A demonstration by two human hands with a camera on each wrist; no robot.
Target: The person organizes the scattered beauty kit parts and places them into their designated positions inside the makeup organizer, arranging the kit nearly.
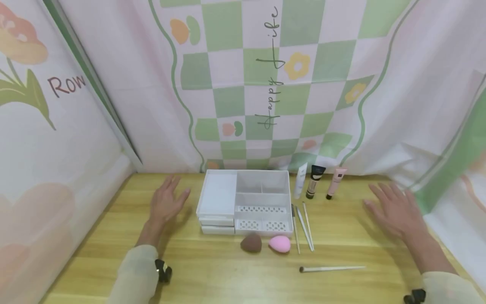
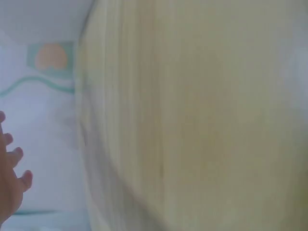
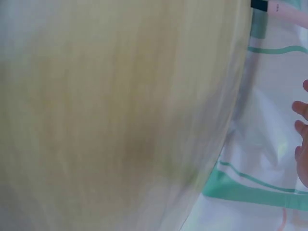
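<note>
My left hand (image 1: 165, 202) is spread over the table, left of a white organizer box (image 1: 262, 188), and holds nothing. Far to the right, my right hand (image 1: 396, 211) is also spread with nothing in it. Right of the box stand a white tube (image 1: 301, 181), a black-capped tube (image 1: 314, 182) and a pink tube (image 1: 336, 183), the last nearest my right hand. Before the box lie a brown makeup sponge (image 1: 251, 243) and a pink makeup sponge (image 1: 280, 244). Both wrist views catch only the edges of the left hand (image 2: 9, 178) and right hand (image 3: 303, 139).
Several thin brushes (image 1: 305, 228) lie along the box's right side. One makeup brush (image 1: 332, 268) lies crosswise nearer the front. The wooden table (image 1: 228, 278) ends at a checkered curtain (image 1: 262, 84) behind and a printed cloth (image 1: 57, 169) on the left.
</note>
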